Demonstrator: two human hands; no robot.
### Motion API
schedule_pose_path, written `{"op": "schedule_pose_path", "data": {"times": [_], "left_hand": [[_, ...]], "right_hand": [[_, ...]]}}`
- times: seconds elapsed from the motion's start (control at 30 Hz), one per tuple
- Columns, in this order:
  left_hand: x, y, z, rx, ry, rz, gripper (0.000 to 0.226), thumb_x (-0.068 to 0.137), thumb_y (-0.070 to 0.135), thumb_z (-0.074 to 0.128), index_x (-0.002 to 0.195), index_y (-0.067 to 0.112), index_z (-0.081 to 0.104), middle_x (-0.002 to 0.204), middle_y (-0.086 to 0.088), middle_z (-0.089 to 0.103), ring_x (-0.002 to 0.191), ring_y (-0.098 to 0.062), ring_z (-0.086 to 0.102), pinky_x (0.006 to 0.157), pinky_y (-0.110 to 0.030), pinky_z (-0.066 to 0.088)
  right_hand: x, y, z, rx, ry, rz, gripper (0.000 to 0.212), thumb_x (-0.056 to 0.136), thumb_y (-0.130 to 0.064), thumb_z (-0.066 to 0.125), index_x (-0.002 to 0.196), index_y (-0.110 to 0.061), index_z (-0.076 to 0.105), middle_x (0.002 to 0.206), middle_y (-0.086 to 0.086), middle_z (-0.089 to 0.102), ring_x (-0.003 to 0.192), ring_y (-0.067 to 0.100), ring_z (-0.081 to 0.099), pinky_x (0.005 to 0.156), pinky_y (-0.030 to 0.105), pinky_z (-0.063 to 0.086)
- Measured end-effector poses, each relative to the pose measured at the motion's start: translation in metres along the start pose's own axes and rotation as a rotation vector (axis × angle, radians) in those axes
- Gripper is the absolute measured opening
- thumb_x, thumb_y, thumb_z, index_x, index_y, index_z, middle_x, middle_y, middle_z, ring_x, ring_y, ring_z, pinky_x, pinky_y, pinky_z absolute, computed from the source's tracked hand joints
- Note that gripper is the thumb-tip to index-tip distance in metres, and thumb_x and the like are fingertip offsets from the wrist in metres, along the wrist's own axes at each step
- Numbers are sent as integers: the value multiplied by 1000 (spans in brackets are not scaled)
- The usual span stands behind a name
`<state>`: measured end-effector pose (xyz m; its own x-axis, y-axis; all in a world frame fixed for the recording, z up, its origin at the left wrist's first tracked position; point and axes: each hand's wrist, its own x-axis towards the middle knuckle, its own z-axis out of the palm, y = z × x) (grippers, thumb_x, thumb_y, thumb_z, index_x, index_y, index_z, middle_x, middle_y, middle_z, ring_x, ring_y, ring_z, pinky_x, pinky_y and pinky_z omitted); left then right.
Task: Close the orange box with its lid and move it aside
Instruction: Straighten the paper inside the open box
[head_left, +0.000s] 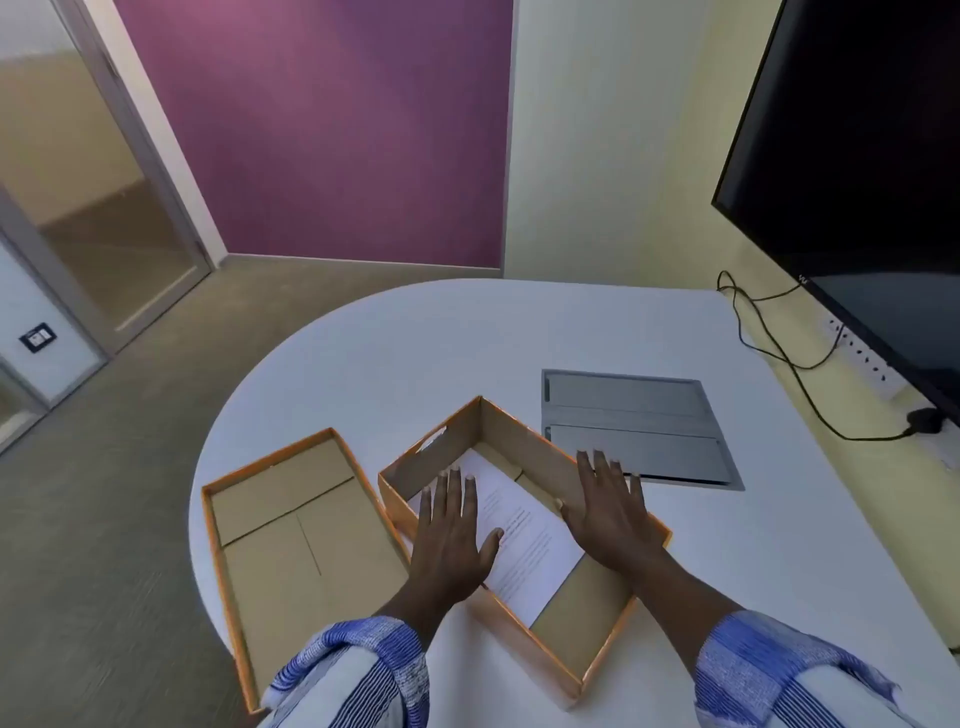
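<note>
the orange box (566, 644) sits open on the white table (467, 338), right in front of the person, turned at an angle so its long axis runs from the far corner near the middle of the table down toward the person's right side. a white printed sheet (524, 540) lies on its floor. the lid (280, 540) lies just beside the box on the person's left, upside down with its brown inside showing, its near right edge close against the box's left wall; its long axis runs roughly away from the person, so it is skewed from the box and, as i judge it, would need flipping and a turn to line up. the left hand (449, 530) is spread flat, palm down, over the sheet at the box's left wall, gripping nothing. the right hand (608, 512) is likewise open with fingers splayed, over the box's right wall, clamped on nothing; whether either palm presses down or only hovers i cannot tell. the left hand is plainly the nearer one to the lid, which lies just to its left. beyond the box, toward the right, a grey flap panel (639, 426) is set into the table, and a dark screen (857, 156) hangs on the wall further right with a black cable (769, 353) trailing below it.
</note>
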<state>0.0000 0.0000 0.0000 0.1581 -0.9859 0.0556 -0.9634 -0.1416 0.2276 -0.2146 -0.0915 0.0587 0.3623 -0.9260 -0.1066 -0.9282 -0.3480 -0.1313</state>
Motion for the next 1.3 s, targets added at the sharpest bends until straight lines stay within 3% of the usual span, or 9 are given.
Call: {"op": "schedule_pose_path", "data": {"times": [0.23,0.43,0.6,0.73,0.83,0.93,1.03,1.2,1.3], "left_hand": [[-15,-8,12,54,-106,-70,86,97,65,21,162,10,6,169,-16,-8,156,-33,-11,120,-44,-17],[-24,-4,11,-70,-17,-180,87,96,61,36,162,9,10,169,-18,-5,157,-34,-5,125,-46,-2],[-26,5,11,-318,3,-471,98,95,60,46,161,10,-5,168,-21,-13,156,-36,-7,125,-47,4],[-25,9,11,-616,-63,-670,96,99,46,51,158,6,-13,169,-24,2,154,-42,15,124,-48,23],[-25,12,11,-840,-123,-755,86,99,29,45,159,9,-13,158,-25,36,137,-46,46,113,-53,41],[-19,16,7,-989,-116,-859,75,97,22,42,160,16,2,129,-21,62,105,-40,66,95,-55,57],[-11,15,-1,-1046,-119,-886,67,98,20,40,159,20,12,97,-13,63,70,-28,66,72,-50,65],[-1,1,-16,-950,-148,-705,54,96,21,39,149,21,33,108,-17,66,81,-37,69,66,-52,64],[9,-10,-23,-905,-177,-606,54,95,21,39,149,28,39,114,-15,68,81,-34,70,60,-46,64]], "right_hand": [[-4,8,17,-10,-102,52,82,99,-62,33,161,-16,5,170,14,9,154,34,19,123,56,14],[-3,14,22,-30,-112,67,84,98,-61,40,161,-16,7,170,14,9,155,33,17,123,56,16],[-2,18,26,-38,-119,127,88,95,-61,46,161,-16,8,169,16,12,154,38,18,121,57,20],[-5,22,30,-29,-103,129,88,94,-59,49,160,-15,12,168,16,17,153,36,21,119,58,23],[-5,23,31,-28,-92,130,87,94,-60,48,159,-15,14,167,16,20,152,36,25,120,58,24],[-5,23,30,-11,-85,146,86,95,-59,49,160,-16,13,163,16,29,148,36,32,119,56,23],[-6,22,24,21,-55,198,86,94,-55,53,159,-15,15,151,17,44,137,37,45,116,54,29],[-9,21,15,115,0,260,82,95,-47,56,158,-12,18,138,18,54,124,37,55,99,48,45],[-8,19,12,204,-10,315,82,96,-48,55,159,-11,17,139,17,55,123,38,58,92,44,48]]}}
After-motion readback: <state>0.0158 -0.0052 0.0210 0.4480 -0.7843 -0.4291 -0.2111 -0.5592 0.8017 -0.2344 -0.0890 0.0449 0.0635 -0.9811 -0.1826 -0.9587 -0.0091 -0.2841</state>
